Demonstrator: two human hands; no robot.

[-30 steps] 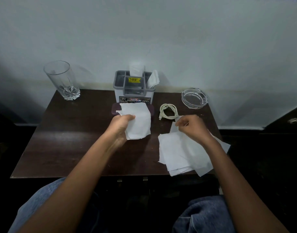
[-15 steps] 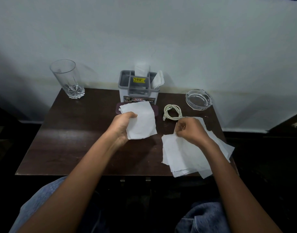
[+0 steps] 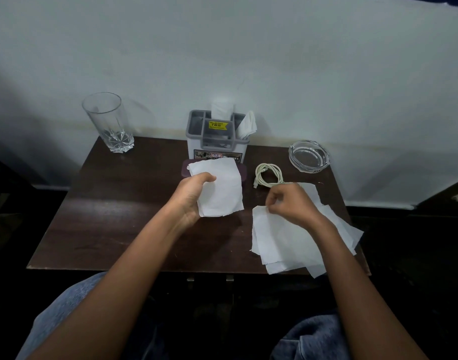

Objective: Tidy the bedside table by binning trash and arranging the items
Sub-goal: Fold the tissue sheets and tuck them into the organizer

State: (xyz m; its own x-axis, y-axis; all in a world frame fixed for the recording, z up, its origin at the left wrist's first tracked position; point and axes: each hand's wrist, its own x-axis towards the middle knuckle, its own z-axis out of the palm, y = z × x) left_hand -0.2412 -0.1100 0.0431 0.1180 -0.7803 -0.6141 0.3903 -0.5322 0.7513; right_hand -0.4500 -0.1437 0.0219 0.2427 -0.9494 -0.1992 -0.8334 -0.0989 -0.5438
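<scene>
Paper sheet (image 3: 220, 188) sits gripped by its left edge in the left hand (image 3: 192, 194) above the worktop (image 3: 113, 216). Right hand (image 3: 291, 201), curled, seems to pinch the loose paper pile (image 3: 287, 240) beneath it; coiled cable (image 3: 268, 175) lies just beyond.

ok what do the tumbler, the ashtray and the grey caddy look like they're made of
The tumbler looks like clear glass: see-through, with a thick base cut in star facets. The ashtray seems to be clear glass too, with a heavy, glossy rim. The grey caddy is probably moulded plastic: opaque, smooth, dull sheen, thin divider walls.
</scene>
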